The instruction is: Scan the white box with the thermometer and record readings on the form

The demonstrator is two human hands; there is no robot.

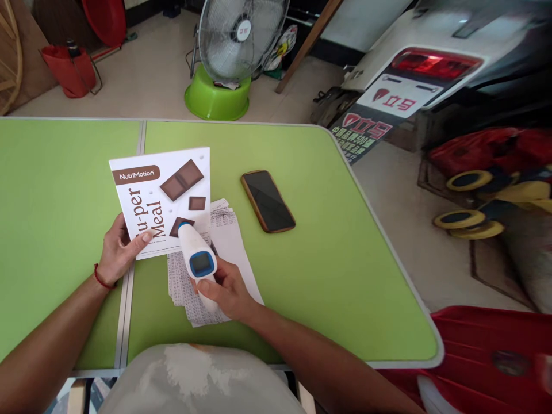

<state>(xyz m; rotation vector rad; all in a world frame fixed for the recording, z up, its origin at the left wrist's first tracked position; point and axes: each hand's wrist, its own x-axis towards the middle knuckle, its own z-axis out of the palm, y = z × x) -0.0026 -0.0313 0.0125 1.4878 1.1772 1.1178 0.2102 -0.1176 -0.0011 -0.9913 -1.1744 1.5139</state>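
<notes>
My left hand (pixel 119 246) grips the lower left edge of a white NutriMotion box (pixel 146 207) printed with brown chocolate pieces, thumb on its front. Whether it is a full box or a flat card I cannot tell. In my right hand (pixel 228 289) is a white infrared thermometer (pixel 194 247) with a blue-rimmed screen, fingers wrapped round its handle. Its blue tip overlaps the box's lower right corner in view; whether they touch I cannot tell. Beneath both lie handwritten paper sheets (pixel 239 259), partly covered.
A smartphone (pixel 269 201) in a brown case lies right of the papers on the green folding table (pixel 345 276). Past the far edge, a fan (pixel 233 34) stands by a green basin (pixel 215 95). A scooter (pixel 435 63) is at the right, a red chair (pixel 487 345) at the near right.
</notes>
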